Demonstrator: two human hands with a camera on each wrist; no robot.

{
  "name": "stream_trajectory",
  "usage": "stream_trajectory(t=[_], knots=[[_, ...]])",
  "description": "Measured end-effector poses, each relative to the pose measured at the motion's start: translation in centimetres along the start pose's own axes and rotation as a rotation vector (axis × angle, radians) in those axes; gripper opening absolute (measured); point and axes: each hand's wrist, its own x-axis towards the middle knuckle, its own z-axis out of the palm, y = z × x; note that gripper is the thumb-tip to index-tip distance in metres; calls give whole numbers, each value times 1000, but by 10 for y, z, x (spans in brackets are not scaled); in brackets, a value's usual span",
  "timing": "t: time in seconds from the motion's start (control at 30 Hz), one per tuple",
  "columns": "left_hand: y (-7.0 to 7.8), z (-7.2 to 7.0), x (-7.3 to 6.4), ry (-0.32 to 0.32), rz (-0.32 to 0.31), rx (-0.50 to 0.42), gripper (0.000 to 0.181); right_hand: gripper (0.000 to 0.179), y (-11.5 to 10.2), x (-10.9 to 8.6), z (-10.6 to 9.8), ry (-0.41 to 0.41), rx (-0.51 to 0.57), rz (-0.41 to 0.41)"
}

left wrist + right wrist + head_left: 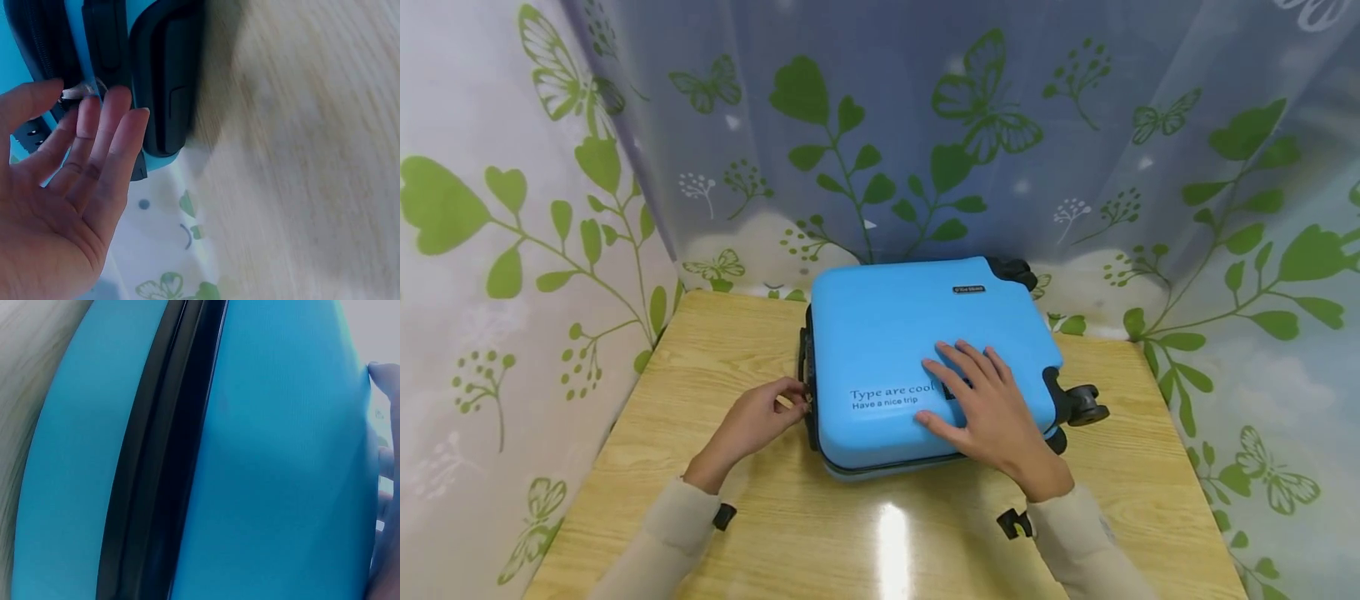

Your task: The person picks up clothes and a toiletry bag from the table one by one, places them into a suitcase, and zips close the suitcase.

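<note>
A light blue hard-shell suitcase (880,325) lies flat on the table, its wheels toward the right. My left hand (771,417) is at the suitcase's left side, where the black zipper (40,44) runs. In the left wrist view, its thumb and forefinger pinch a small shiny zipper pull (78,92), with the other fingers stretched out beside it. A black carrying handle (165,81) stands close to these fingertips. My right hand (985,408) rests spread on the top shell, beside the printed lettering (891,393). The right wrist view shows the suitcase's front side with a dark seam (162,450).
The wooden table (715,350) carries the suitcase near its back edge. A patterned curtain (880,150) with green leaves and butterflies hangs behind and on both sides. Black wheels (1084,406) stick out at the suitcase's right corners.
</note>
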Motion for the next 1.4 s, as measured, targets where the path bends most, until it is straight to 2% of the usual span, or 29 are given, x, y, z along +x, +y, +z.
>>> stream_trajectory(t=[0.2, 0.37, 0.5, 0.67, 0.77, 0.87, 1.2, 1.4], knots=[[-2, 3, 0, -24, 32, -3, 12, 87, -14, 10, 6, -22, 7, -37], [-3, 2, -1, 4, 27, 25, 14, 89, -21, 14, 8, -41, -7, -62], [-6, 1, -1, 80, 61, 154, 15, 91, -22, 14, 9, -45, -23, -68], [-8, 2, 4, 230, 148, 347, 12, 90, -21, 13, 10, -45, -41, -78], [-9, 2, 10, 293, 163, 389, 12, 90, -21, 12, 10, -46, -44, -83], [-10, 1, 18, 327, 159, 402, 14, 90, -21, 11, 11, -47, -50, -88], [-13, -7, 51, 387, 115, 396, 22, 89, -21, 10, 12, -36, -57, -99], [-14, -11, 68, 398, 89, 396, 26, 88, -21, 9, 12, -32, -61, -99]])
